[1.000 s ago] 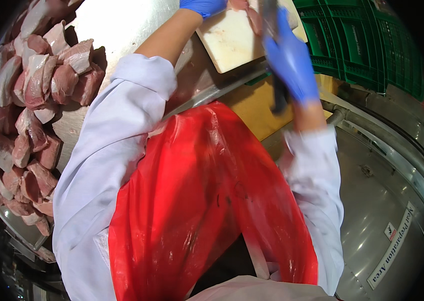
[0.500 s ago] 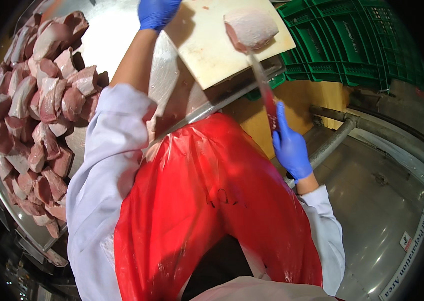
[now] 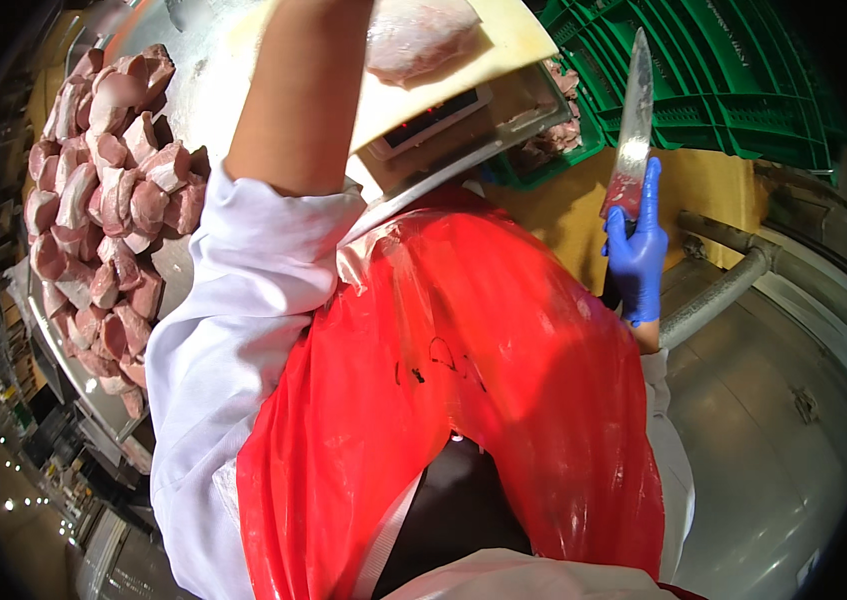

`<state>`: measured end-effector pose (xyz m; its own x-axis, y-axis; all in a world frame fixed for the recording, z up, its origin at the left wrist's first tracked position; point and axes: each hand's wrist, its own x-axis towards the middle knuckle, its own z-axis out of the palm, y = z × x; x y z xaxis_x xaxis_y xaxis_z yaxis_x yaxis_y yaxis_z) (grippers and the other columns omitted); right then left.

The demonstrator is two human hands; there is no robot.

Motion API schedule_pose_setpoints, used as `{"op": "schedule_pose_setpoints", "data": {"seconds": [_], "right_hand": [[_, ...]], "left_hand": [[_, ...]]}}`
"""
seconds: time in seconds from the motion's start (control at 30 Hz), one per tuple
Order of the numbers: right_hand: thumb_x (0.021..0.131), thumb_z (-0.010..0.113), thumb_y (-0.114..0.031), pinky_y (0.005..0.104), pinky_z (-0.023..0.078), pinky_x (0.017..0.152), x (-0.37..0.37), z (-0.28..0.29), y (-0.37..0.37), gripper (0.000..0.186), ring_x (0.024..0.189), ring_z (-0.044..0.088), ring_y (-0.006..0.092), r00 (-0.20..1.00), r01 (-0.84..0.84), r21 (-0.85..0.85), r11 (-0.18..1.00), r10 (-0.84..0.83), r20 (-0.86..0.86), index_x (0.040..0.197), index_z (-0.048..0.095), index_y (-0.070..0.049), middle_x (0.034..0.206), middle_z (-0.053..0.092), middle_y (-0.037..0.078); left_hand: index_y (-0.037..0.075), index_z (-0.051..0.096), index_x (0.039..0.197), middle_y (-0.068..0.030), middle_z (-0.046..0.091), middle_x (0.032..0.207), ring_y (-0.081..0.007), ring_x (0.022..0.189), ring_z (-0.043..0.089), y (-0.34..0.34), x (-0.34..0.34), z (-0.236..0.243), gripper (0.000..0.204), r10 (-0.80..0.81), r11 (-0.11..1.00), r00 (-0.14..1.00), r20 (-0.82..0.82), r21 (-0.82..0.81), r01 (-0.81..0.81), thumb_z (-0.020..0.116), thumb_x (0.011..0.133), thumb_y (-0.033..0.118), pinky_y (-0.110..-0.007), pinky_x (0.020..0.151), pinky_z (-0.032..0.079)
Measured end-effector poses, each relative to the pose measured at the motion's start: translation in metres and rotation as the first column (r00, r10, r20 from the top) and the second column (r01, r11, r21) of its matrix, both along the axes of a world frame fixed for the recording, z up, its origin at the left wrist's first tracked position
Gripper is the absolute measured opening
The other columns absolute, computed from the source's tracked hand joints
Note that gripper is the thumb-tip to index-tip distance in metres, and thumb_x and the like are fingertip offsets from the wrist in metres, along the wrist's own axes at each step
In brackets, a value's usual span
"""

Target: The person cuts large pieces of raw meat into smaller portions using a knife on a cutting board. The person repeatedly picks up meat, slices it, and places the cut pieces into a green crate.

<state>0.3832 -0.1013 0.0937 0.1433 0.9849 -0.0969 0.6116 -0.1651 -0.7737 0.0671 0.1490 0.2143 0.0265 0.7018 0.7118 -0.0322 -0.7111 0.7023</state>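
My left forearm (image 3: 298, 100) reaches past the top edge; the hand is out of view. My right hand (image 3: 635, 255), in a blue glove, grips a long knife (image 3: 631, 115) with the blade pointing up, right of the white cutting board (image 3: 521, 42). A pale pink piece of meat (image 3: 418, 35) lies on the board, partly hidden by my forearm. Beneath the board sits what looks like a scale (image 3: 433, 118) on steel. Many cut chunks of meat (image 3: 115, 195) lie piled at the left.
Green crates (image 3: 703, 70) fill the upper right, beside a green container holding small meat pieces (image 3: 558, 135). A yellow panel (image 3: 553, 210) and a steel pipe (image 3: 718, 290) are at the right, above steel flooring or sheeting (image 3: 783, 420). My red apron (image 3: 463, 320) fills the lower middle.
My left hand has gone out past the top edge. My right hand has moved right and up, swinging the blade away from the meat to point upward beside the board.
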Motion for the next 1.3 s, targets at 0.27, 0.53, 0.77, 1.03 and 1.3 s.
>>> {"op": "schedule_pose_setpoints", "data": {"seconds": [0.27,0.53,0.77,1.03,1.3], "right_hand": [[0.096,0.055,-0.008,0.0327,0.051,0.053,0.096,-0.031,0.042,0.078,0.055,0.062,0.0151,0.994,-0.059,-0.03,0.998,0.055,-0.095,0.165,0.018,-0.016,0.072,0.068,0.009],[0.095,0.064,-0.01,0.0382,0.051,0.056,0.068,-0.052,0.119,0.08,0.059,0.066,0.0264,0.897,-0.416,0.274,0.867,0.441,-0.034,0.163,0.023,-0.019,0.075,0.069,0.015],[0.095,0.056,-0.015,0.05,0.055,0.059,-0.097,-0.037,0.199,0.071,0.066,0.068,0.0372,0.526,-0.849,0.328,0.414,0.72,0.454,0.159,0.031,-0.035,0.077,0.067,0.015],[0.09,0.057,-0.008,0.0495,0.054,0.056,-0.126,-0.039,0.203,0.08,0.062,0.067,0.0362,0.305,-0.949,0.142,0.281,0.711,0.634,0.161,0.029,-0.032,0.078,0.066,0.014],[0.088,0.062,-0.006,0.0445,0.053,0.054,0.038,0.002,0.184,0.084,0.057,0.062,0.0356,0.087,-0.943,-0.186,0.277,0.742,0.665,0.162,0.028,-0.03,0.075,0.063,0.016]], "left_hand": [[-0.002,0.063,0.12,-0.0122,0.069,0.108,-0.019,0.099,0.065,0.023,0.011,-0.092,0.037,0.266,0.894,0.761,-0.592,-0.144,-0.425,0.074,0.088,0.014,-0.032,0.091,0.053],[-0.003,0.056,0.131,-0.0134,0.063,0.123,-0.0208,0.113,0.059,-0.06,-0.08,-0.1,0.041,0.672,0.647,0.633,-0.384,-0.111,-0.755,0.062,0.1,0.023,-0.033,0.098,0.048],[-0.001,0.057,0.124,-0.0106,0.065,0.12,-0.0207,0.102,0.067,-0.123,-0.071,-0.17,0.032,0.834,0.551,0.535,0.136,-0.273,-0.789,0.063,0.097,0.014,-0.033,0.088,0.052],[0.001,0.059,0.122,-0.0089,0.066,0.119,-0.0184,0.101,0.067,-0.174,-0.064,-0.194,0.025,0.914,0.401,0.4,0.07,-0.301,-0.865,0.062,0.098,0.01,-0.031,0.085,0.052],[0.001,0.068,0.104,-0.0061,0.07,0.096,-0.0141,0.086,0.066,-0.156,-0.028,-0.21,0.013,0.876,0.367,0.466,-0.125,-0.454,-0.812,0.071,0.094,0.008,-0.027,0.083,0.053]]}}
